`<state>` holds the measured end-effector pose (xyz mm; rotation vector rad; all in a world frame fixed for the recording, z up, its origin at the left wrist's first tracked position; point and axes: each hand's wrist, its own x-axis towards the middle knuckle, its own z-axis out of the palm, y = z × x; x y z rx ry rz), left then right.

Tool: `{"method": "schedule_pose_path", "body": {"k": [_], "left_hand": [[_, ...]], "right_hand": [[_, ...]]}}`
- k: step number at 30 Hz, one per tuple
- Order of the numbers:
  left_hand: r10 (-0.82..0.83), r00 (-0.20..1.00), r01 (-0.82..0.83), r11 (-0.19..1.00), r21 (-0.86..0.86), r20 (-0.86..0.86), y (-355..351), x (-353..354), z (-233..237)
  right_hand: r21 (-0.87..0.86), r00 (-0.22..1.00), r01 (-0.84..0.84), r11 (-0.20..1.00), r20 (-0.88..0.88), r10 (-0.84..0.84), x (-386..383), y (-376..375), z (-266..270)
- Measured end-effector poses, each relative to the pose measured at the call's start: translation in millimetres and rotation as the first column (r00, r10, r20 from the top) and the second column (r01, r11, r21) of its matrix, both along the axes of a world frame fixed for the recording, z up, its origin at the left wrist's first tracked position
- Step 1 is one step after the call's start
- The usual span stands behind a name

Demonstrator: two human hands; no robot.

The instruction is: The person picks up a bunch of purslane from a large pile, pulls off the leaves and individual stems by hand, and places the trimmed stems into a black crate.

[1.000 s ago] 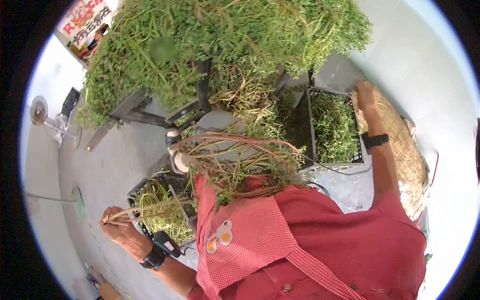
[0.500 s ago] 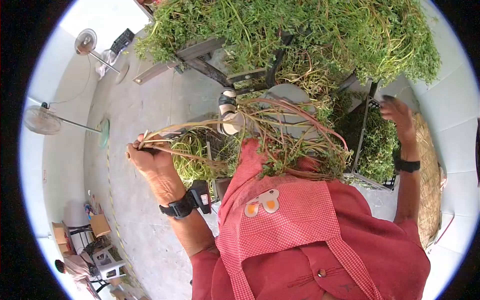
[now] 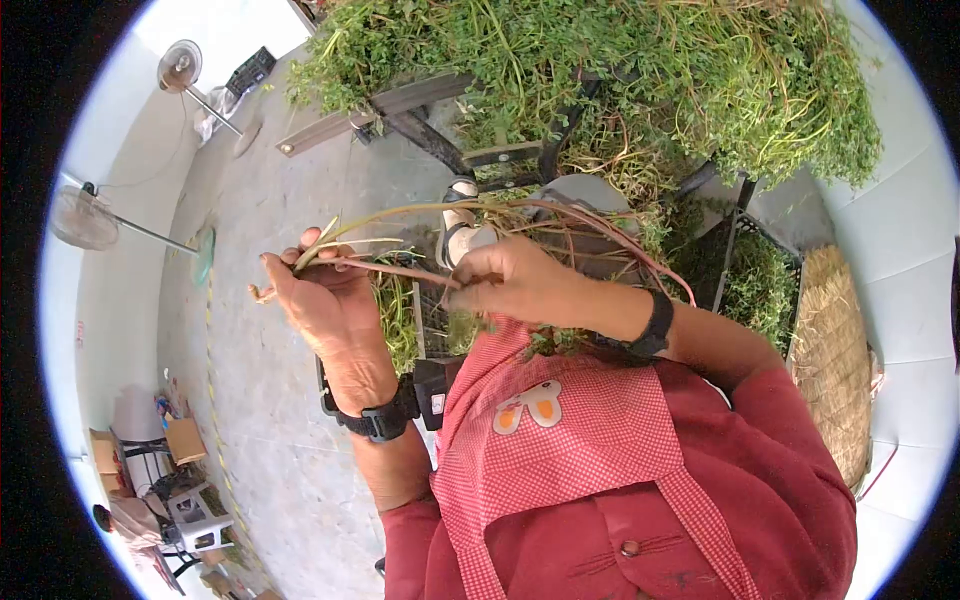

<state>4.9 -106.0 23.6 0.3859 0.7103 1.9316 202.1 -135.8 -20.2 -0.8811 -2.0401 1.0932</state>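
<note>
Grasping stems [image 3: 385, 211] in the left hand [image 3: 338, 303], near a crate [image 3: 419, 315] of green stems [image 3: 398, 325]. Pinching a reddish stem [image 3: 395, 269] with the right hand [image 3: 512, 283]. Farther right, beside a straw mat [image 3: 832, 350], leafy greens [image 3: 758, 292] in a second crate [image 3: 797, 285].

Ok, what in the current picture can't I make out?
All in the head view:
- Right hand: fingertips motion-blurred, so whether its grip is closed on the reddish stem is unclear.
- Lower crate: partly behind the left forearm, its wrist device and the apron; full contents hidden.
- Heap of greens: top cut off by the upper edge.
- Person in the background: too small to tell what the hands do.
</note>
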Motion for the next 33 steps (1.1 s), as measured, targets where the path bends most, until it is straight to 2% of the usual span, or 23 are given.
{"method": "schedule_pose_path", "body": {"k": [1,2,3,4,6,7,10,14,16,17,18,19,20,21,22,23,24,26,27,31,33], "left_hand": [[-0.001,1.0,0.001,1.0,-0.002,0.008,-2,1,3],[0.108,0.973,-0.11,0.994,-0.003,-0.203,-5,3,6],[0.206,0.891,-0.216,0.976,0.021,-0.404,-7,6,8],[0.198,0.896,-0.207,0.978,0.02,-0.398,-10,13,11],[0.43,0.671,-0.349,0.902,0.255,-0.604,-16,26,16],[0.443,0.626,-0.34,0.896,0.287,-0.642,-17,28,14],[0.451,0.623,-0.345,0.892,0.293,-0.639,-15,33,16],[0.484,0.551,-0.364,0.872,0.326,-0.68,-10,28,6],[0.424,0.417,-0.347,0.892,0.291,-0.804,-8,18,0],[0.482,0.371,-0.371,0.86,0.35,-0.793,-1,15,-6],[0.508,0.339,-0.39,0.842,0.373,-0.792,-4,14,-4],[0.412,0.45,-0.328,0.901,0.282,-0.792,-6,18,-2],[0.301,0.557,-0.247,0.95,0.192,-0.774,-7,21,-1],[0.317,0.55,-0.256,0.945,0.206,-0.772,-5,20,-1],[0.275,0.614,-0.228,0.959,0.167,-0.74,-5,20,-3],[0.227,0.674,-0.194,0.973,0.128,-0.703,-4,21,-5],[0.229,0.67,-0.192,0.972,0.134,-0.706,-2,22,-7],[0.252,0.74,-0.219,0.967,0.131,-0.623,3,24,-11],[0.188,0.726,-0.171,0.981,0.091,-0.661,-1,23,-12],[0.168,0.769,-0.169,0.984,0.058,-0.617,3,20,-18],[0.331,0.731,-0.358,0.93,0.078,-0.596,7,18,-19]], "right_hand": [[-0.35,0.955,-0.144,0.926,-0.294,0.037,3,0,2],[-0.594,0.831,-0.356,0.722,-0.555,-0.047,8,-1,6],[-0.681,0.777,-0.437,0.587,-0.615,-0.136,14,-4,10],[-0.684,0.779,-0.427,0.591,-0.61,-0.143,22,-4,10],[-0.673,0.76,-0.536,0.51,-0.647,-0.055,36,-3,13],[-0.672,0.761,-0.531,0.516,-0.646,-0.058,40,-4,14],[-0.744,0.846,-0.455,0.489,-0.532,-0.023,45,-4,17],[-0.762,0.856,-0.442,0.473,-0.516,-0.033,49,-6,13],[-0.49,0.935,-0.348,0.8,-0.25,0.253,49,1,6],[-0.468,0.921,-0.382,0.797,-0.266,0.285,47,2,4],[-0.546,0.946,-0.316,0.776,-0.244,0.213,50,0,2],[-0.622,0.969,-0.237,0.746,-0.206,0.137,53,-2,2],[-0.607,0.965,-0.254,0.753,-0.21,0.156,53,-2,4],[-0.655,0.965,-0.247,0.714,-0.236,0.118,55,-4,8],[-0.704,0.963,-0.239,0.669,-0.259,0.071,55,-6,10],[-0.696,0.965,-0.227,0.681,-0.257,0.058,55,-7,12],[-0.692,0.963,-0.23,0.685,-0.262,0.059,55,-9,11],[-0.687,0.95,-0.267,0.676,-0.305,0.065,55,-10,10],[-0.684,0.949,-0.27,0.677,-0.309,0.065,55,-10,8],[-0.694,0.965,-0.21,0.689,-0.261,0.031,54,-9,10],[-0.724,0.977,-0.145,0.674,-0.211,-0.016,55,-13,20]]}}
